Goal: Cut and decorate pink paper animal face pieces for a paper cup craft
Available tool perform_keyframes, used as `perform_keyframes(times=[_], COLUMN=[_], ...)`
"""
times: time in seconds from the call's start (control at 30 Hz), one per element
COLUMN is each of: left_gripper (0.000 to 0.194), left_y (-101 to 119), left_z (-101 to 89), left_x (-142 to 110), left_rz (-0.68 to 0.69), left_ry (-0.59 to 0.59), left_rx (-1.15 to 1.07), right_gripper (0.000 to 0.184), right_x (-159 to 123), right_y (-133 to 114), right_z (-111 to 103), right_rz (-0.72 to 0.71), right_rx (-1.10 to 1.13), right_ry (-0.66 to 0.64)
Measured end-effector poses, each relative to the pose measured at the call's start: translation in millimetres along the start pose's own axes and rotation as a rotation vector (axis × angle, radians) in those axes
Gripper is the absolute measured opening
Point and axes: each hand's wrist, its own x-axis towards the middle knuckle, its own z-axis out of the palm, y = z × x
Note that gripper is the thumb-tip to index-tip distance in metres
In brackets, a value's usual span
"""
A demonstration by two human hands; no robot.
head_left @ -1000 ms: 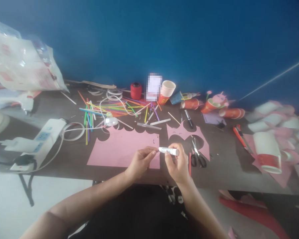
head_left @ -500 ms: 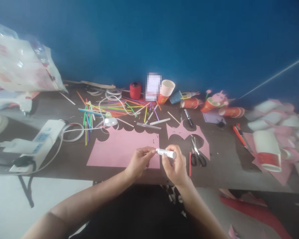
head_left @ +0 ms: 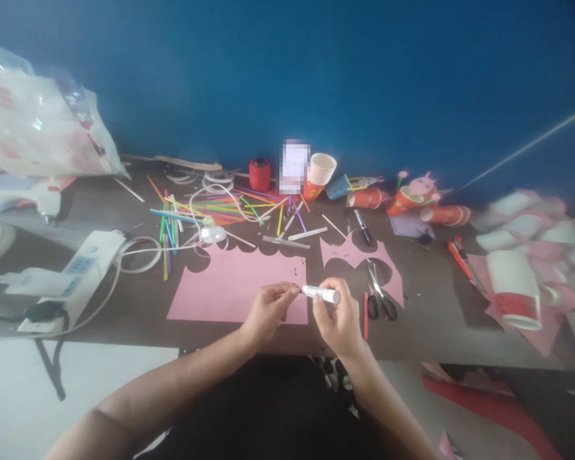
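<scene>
My right hand (head_left: 338,313) is closed around a white marker pen (head_left: 320,294), held nearly level with its tip toward the left. Thumb and forefinger of my left hand (head_left: 271,310) are pinched together at the pen's tip; what lies between them is too small to make out. Both hands are above the right part of a pink paper sheet (head_left: 230,287) with rounded cut-outs along its far edge and small dark marks near its right side. Right of the pen lie a pink paper offcut (head_left: 388,262), black-handled scissors (head_left: 378,300) and a thin red strip (head_left: 365,316).
Colourful sticks (head_left: 215,207) and a white cable lie behind the sheet. A power strip (head_left: 84,268) and glue gun (head_left: 43,198) are on the left. Stacked paper cups (head_left: 322,169) stand at the back; a red cutter knife (head_left: 462,259) and a paper cup (head_left: 515,287) lie right.
</scene>
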Motion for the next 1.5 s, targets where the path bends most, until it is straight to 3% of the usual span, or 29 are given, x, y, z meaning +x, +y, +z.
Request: perform_keyframes(times=[0.13, 0.43, 0.97, 1.3, 1.5], left_gripper=[0.042, 0.034, 0.033, 0.031, 0.03], left_y=[2.3, 3.9, -1.4, 0.0, -1.7], left_z=[-1.6, -1.2, -3.6, -1.4, -0.8], left_x=[-0.2, 4.0, 4.6, 3.3, 5.7], left_rz=[-0.062, -0.132, -0.132, -0.064, -0.149], left_ry=[-0.003, -0.02, -0.055, -0.032, -0.02], left_rx=[-0.047, -0.114, -0.066, -0.037, -0.165], right_gripper=[0.013, 0.013, 0.013, 0.013, 0.012], right_x=[-1.4, -1.8, -2.4, 1.1, -1.7], right_y=[-1.9, -0.8, 1.4, 1.6, 1.4], right_z=[-0.3, -1.0, -1.8, -2.0, 0.1], right_rz=[-0.008, -0.043, -0.078, -0.009, -0.021], right_rx=[-0.014, -0.091, -0.126, -0.108, -0.11], right_ry=[-0.029, -0.081, -0.116, -0.062, -0.075])
